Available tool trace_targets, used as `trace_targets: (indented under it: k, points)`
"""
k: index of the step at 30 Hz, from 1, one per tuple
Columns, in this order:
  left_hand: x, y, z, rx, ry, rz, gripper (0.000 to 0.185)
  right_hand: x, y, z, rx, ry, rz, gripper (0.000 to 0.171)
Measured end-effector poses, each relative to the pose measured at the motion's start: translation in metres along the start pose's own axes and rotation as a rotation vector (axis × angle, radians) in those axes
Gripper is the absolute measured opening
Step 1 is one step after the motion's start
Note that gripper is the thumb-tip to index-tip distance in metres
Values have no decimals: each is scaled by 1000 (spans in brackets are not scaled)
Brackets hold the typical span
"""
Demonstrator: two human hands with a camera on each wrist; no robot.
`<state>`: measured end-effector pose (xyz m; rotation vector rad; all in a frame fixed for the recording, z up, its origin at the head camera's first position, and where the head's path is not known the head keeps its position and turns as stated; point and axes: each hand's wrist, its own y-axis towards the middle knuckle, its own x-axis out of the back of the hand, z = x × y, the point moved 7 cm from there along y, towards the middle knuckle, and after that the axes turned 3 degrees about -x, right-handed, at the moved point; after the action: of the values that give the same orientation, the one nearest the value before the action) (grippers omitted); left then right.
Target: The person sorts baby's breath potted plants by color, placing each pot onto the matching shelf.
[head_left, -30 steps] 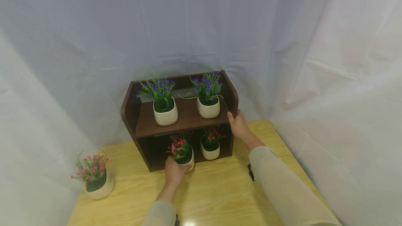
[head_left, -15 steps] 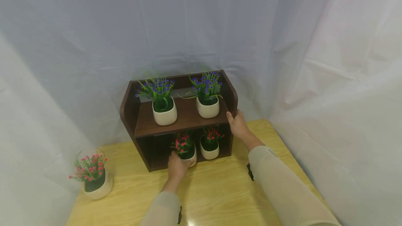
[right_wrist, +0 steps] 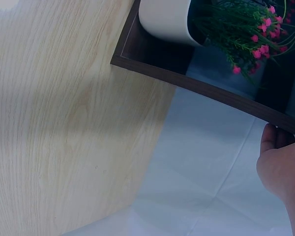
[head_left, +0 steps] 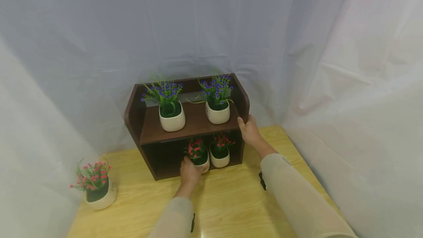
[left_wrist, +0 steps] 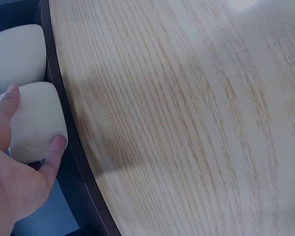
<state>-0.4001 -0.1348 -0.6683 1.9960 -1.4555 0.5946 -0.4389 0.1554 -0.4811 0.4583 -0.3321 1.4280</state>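
Observation:
A dark brown two-tier shelf stands at the back of the wooden table. My left hand grips a cream pot of pink flowers on the lower tier; thumb and finger curl round the pot. Right beside it stands a second pink-flower pot, also cream. My right hand grips the shelf's right side panel at the front corner, its fingers over the panel edge. Two pots of blue flowers sit on the upper tier.
Another pink-flower pot stands alone at the table's left front edge. White cloth hangs behind and to both sides. The wooden table top stretches in front of the shelf between my arms.
My left hand has pushed the pink-flower pot back into the lower tier, to rest beside the other pot. The right hand has stayed on the shelf's side.

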Motion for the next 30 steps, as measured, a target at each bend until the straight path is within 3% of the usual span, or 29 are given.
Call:
trace_targets:
  k: [3, 7, 17, 30]
  points:
    - [15, -9, -22, 1, -2, -3, 99, 0, 1, -1, -3, -5, -7, 55]
    - [23, -14, -36, 5, 16, -18, 94, 0, 1, -1, -6, 0, -18, 54]
    - [21, -11, -41, 35, -9, -30, 90, 0, 0, 0, -5, 9, -7, 55]
    - [16, -9, -38, 45, -28, -49, 100, 0, -1, 0, -7, 23, -37, 50]
